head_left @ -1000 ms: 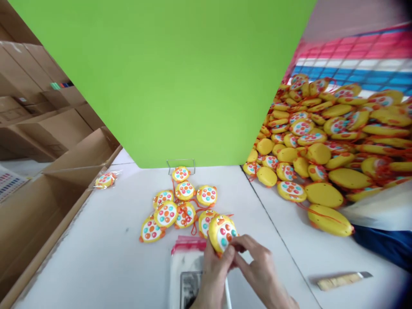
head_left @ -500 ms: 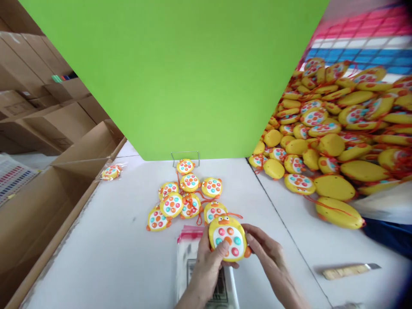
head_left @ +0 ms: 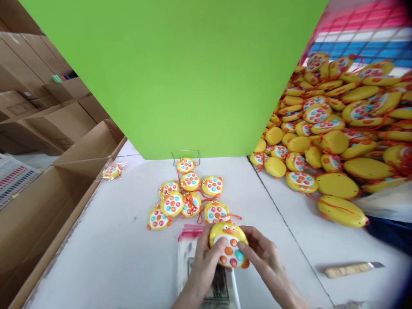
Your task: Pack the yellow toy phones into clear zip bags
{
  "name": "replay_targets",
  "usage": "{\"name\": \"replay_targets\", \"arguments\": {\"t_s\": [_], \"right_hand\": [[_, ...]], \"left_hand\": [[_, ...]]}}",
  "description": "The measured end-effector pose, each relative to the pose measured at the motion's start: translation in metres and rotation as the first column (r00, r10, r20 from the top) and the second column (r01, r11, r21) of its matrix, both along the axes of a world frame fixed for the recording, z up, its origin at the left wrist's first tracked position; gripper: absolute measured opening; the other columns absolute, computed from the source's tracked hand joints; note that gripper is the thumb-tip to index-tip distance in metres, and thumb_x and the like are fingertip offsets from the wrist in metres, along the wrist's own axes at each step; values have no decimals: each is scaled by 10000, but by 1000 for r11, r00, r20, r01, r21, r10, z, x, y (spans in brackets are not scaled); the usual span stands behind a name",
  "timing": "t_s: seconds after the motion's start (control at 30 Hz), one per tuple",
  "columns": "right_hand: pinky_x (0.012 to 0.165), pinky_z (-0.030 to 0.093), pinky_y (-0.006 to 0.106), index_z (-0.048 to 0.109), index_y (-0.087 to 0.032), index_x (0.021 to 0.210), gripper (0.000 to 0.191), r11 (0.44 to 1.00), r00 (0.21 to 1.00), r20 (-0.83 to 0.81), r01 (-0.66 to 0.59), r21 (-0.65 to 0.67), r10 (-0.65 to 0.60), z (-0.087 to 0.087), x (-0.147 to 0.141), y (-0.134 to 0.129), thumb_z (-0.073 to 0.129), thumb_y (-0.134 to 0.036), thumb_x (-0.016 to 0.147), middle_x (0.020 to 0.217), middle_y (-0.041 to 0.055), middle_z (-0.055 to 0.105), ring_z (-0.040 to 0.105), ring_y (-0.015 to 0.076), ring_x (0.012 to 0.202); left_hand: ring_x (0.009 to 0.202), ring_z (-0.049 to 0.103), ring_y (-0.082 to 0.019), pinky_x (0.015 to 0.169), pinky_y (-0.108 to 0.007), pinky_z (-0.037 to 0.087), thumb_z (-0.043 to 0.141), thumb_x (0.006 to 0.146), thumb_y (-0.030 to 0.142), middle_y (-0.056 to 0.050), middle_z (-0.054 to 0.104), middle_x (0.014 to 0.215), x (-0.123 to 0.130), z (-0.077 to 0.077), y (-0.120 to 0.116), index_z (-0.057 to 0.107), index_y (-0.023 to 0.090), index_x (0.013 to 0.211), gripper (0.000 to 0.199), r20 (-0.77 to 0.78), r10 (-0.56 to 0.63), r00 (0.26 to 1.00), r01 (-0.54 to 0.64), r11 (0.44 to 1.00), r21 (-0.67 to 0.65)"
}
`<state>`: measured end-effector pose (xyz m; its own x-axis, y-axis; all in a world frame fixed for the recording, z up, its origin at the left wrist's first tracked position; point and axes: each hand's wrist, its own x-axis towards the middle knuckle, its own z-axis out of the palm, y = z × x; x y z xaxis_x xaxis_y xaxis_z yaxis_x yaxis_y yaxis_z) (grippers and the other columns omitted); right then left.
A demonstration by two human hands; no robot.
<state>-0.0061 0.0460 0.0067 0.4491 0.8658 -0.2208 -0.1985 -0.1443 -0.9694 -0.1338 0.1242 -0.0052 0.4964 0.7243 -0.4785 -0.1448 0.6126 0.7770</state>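
Between my two hands is a yellow duck-shaped toy point(head_left: 230, 240) with coloured buttons on its white belly. My left hand point(head_left: 206, 257) grips its left side, thumb on the buttons. My right hand point(head_left: 262, 255) holds the right side, its thumb also pressed to the belly. Beneath the hands lies a stack of clear plastic bags point(head_left: 185, 249) with pink zip tops, partly covered by my left forearm. Just beyond, several more duck toys point(head_left: 172, 204) with orange cords lie in a loose group, some overlapping.
A large heap of duck toys point(head_left: 334, 141) fills the right side. A wooden-handled knife point(head_left: 350, 269) lies at the right front. A green board point(head_left: 199, 77) rises at the back. One bagged toy point(head_left: 111, 171) lies by an open cardboard box point(head_left: 74, 189) on the left.
The toy in my hands has tilted and dropped slightly toward me. My right thumb has come from its edge onto the buttons; my left hand keeps its hold.
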Motion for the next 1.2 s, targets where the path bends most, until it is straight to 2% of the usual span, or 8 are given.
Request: {"name": "replay_targets", "arguments": {"t_s": [0.17, 0.33, 0.47, 0.6, 0.77, 0.9, 1.07, 1.2], "right_hand": [[779, 535, 329, 580, -194, 1113, 422, 996, 998, -45, -47, 81, 50, -3, -2, 3, 609, -489, 814, 1051, 101, 679, 645, 243, 934], [738, 547, 317, 569, -173, 1130, 446, 1000, 998, -62, 4, -5, -4, -8, 1, 2, 653, -452, 791, 1034, 111, 691, 656, 252, 916], [719, 552, 323, 558, -167, 1160, 464, 1000, 998, -55, -19, -1, 19, -5, 1, 4, 611, -470, 813, 1053, 116, 696, 659, 256, 918], [779, 549, 341, 581, -188, 1140, 425, 997, 976, 206, -69, -28, 74, -11, 16, 6, 493, -494, 859, 1082, 100, 692, 655, 243, 958], [746, 549, 393, 620, -164, 1059, 468, 962, 805, 583, 236, -141, -112, -41, 90, 8, 525, -524, 777, 979, 137, 697, 661, 282, 906], [768, 531, 462, 600, -145, 1076, 514, 916, 642, 736, 395, -78, -214, -60, 159, 22, 528, -506, 717, 1043, 170, 653, 633, 327, 942], [979, 385, 541, 483, -112, 1236, 562, 873, 446, 837, 482, 73, -317, -71, 208, 64, 530, -384, 747, 1341, 211, 454, 392, 383, 1267], [1025, 317, 549, 481, -154, 1258, 467, 881, 397, 860, 458, 117, -320, -71, 229, 90, 565, -357, 847, 1385, 144, 421, 356, 325, 1297]], "left_hand": [[971, 634, -265, 718, -288, 543, 722, 709, 447, -120, 631, 1164, 3, 1, 2, 515, 205, 1267, 642, -7, 4, 1000, -4, 1000, -17], [947, 637, -266, 650, -288, 552, 568, 798, 560, -137, 621, 1163, 2, 9, 0, 490, 187, 1279, 613, 121, -100, 988, 104, 994, -33], [1060, 590, -295, 665, -273, 563, 730, 714, 411, -134, 553, 1276, -2, 13, 2, 434, 226, 1328, 706, -40, -206, 978, 208, 974, 92], [1020, 620, -317, 633, -307, 577, 732, 722, 362, -143, 586, 1227, 2, 7, 12, 420, 214, 1316, 686, -84, -173, 981, 179, 981, 70], [875, 686, -277, 630, -313, 578, 728, 729, 179, -117, 691, 1020, 18, 3, 39, 492, 163, 1202, 529, 107, 65, 992, -55, 994, -92], [863, 698, -256, 647, -306, 588, 615, 794, 59, -123, 712, 982, 27, 8, 62, 574, 120, 1054, 270, 147, 302, 942, -258, 931, -257], [1031, 645, -286, 722, -296, 584, 529, 882, 124, -162, 692, 1079, 28, -1, 76, 613, 102, 1020, 163, 326, 267, 907, -118, 903, -413], [921, 693, -245, 650, -241, 574, 605, 856, 200, -130, 741, 931, 17, -19, 82, 668, 104, 863, 116, 363, 148, 920, 34, 893, -449]]}}
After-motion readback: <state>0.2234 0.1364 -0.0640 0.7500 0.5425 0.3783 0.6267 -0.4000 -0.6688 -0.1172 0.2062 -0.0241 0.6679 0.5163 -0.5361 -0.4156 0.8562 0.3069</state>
